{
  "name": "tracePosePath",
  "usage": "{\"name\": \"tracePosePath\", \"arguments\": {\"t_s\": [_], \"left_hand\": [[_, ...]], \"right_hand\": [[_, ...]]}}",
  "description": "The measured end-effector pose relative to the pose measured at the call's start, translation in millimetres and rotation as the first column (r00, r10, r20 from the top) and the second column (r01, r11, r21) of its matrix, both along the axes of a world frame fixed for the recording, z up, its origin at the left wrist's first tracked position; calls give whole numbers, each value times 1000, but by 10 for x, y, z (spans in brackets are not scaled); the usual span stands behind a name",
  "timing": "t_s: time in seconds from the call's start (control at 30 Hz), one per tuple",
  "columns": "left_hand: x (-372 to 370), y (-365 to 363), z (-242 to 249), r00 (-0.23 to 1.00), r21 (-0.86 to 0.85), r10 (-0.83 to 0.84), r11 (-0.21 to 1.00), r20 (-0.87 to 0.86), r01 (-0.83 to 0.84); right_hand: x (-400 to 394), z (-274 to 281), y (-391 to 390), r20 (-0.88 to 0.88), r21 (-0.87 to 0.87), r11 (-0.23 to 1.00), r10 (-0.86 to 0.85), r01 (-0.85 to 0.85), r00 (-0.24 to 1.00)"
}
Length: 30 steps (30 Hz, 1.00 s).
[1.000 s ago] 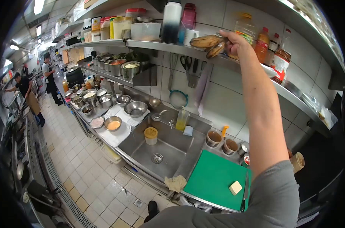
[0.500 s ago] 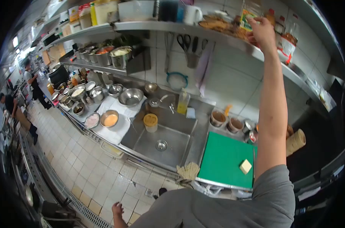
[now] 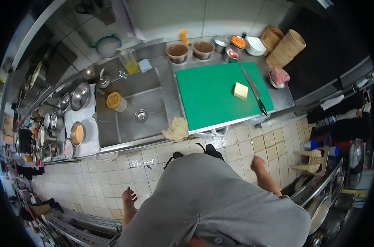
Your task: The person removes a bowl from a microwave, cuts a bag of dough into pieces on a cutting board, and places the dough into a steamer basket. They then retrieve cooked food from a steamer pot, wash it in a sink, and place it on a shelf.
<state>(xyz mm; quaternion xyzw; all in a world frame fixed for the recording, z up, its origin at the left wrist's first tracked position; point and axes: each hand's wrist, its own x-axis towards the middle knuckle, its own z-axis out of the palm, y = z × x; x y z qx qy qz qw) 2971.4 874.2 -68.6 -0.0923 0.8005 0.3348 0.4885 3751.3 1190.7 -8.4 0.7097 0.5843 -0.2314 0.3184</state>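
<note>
I look straight down over my grey shirt at a steel counter. My left hand (image 3: 129, 196) hangs at my side above the tiled floor, fingers apart and holding nothing. My right hand (image 3: 258, 164) hangs low on the other side, fingers curled, with nothing visible in it. Ahead of me lies a green cutting board (image 3: 211, 99) with a pale yellow block (image 3: 241, 91) and a knife (image 3: 255, 91) on its right part. Both hands are well short of the counter.
Left of the board is a sink (image 3: 129, 123) holding a yellow-lidded tub (image 3: 114, 101); a rag (image 3: 176, 129) hangs on its front edge. Metal bowls (image 3: 80, 95) stand at the left. Sauce tubs (image 3: 178, 52), bamboo steamers (image 3: 286, 45) and a plate of meat (image 3: 279, 76) stand at the back right.
My right arm has come down from the high shelf, where it held bananas, to my side. My view has swung down from the shelves to the counter and floor.
</note>
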Motion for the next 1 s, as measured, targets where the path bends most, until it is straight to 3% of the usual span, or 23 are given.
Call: {"name": "tracePosePath", "arguments": {"t_s": [0.07, 0.1, 0.13, 0.17, 0.23, 0.27, 0.3, 0.33, 0.37, 0.4, 0.47, 0.53, 0.6, 0.67, 0.77, 0.8, 0.83, 0.87, 0.9, 0.93, 0.97, 1.0], "left_hand": [[-182, 69, 75, 999, -87, -49, 995, -12, 48], [-193, 182, 194, 998, -72, 54, 996, -20, -56], [-223, 256, 261, 995, 41, 81, 996, -53, -78], [-174, 297, 379, 982, 298, 185, 940, -38, -166], [-103, 602, 534, 942, 362, 334, 882, -30, -302], [95, 771, 721, 940, 357, 339, 882, -30, -306], [415, 989, 1062, 958, 237, 218, 956, -188, -172], [680, 1081, 1259, 943, 87, 71, 995, -324, -45], [483, 915, 867, 939, 120, 15, 992, -343, 28], [741, 966, 951, 940, 125, 11, 992, -340, 33], [1376, 1036, 1246, 934, 151, 53, 989, -353, 1], [1487, 775, 891, 946, 77, 28, 997, -323, -3], [2010, 494, 880, 953, -119, -129, 988, -275, 99], [2504, 140, 790, 976, -139, -51, 990, -211, 22], [2991, -619, 640, 998, -166, -47, 985, -43, 39], [3078, -982, 545, 1000, -131, -9, 991, 9, 10], [3109, -1300, 495, 967, -72, 244, 968, 76, -239], [3207, -1557, 481, 871, -14, 464, 884, 164, -468], [3395, -1599, 690, 778, -6, 628, 778, -5, -628], [3528, -1540, 978, 653, 10, 738, 664, -168, -748], [3495, -1754, 1001, 883, -246, 349, 868, -314, -431], [3489, -1965, 987, 943, -524, -133, 850, -304, -49]], "right_hand": [[1070, -846, -682, 55, -97, 993, -61, 66, 997], [1144, -883, -702, 52, -104, 992, -64, 69, 997], [1178, -921, -597, 34, -65, 996, -64, 66, 997], [1183, -944, -543, 15, -38, 997, -63, 64, 998], [1218, -937, -372, -8, 16, 998, -62, 62, 998], [1209, -937, -185, -19, 49, 997, -57, 58, 998], [807, -256, 141, -100, 216, 951, -206, 224, 973], [652, -17, 461, -162, 266, 931, -213, 250, 964], [709, -75, 738, -194, 261, 959, -64, 114, 979], [785, -131, 1019, -225, 264, 964, 82, -20, 971], [536, 714, 1440, -396, 521, 829, 26, 202, 918], [460, 1224, 1837, -339, 592, 784, 33, 186, 940], [557, 1190, 2215, -479, 707, 667, 209, 234, 853], [537, 1133, 2510, -364, 825, 547, 325, 141, 873], [713, 642, 2918, -421, 894, 392, 564, 220, 710], [549, 908, 2865, -558, 808, 497, 470, 318, 684], [439, 928, 2837, -671, 739, 431, 546, 519, 502], [308, 1077, 2752, -727, 687, 446, 437, 574, 530], [127, 1234, 2590, -676, 737, 396, 443, 548, 589], [-197, 1457, 2350, -681, 719, 389, 560, 576, 472], [-117, 969, 2451, -620, 783, 473, 639, 404, 455], [-502, 1269, 2203, -727, 680, 695, 602, 232, 329]]}}
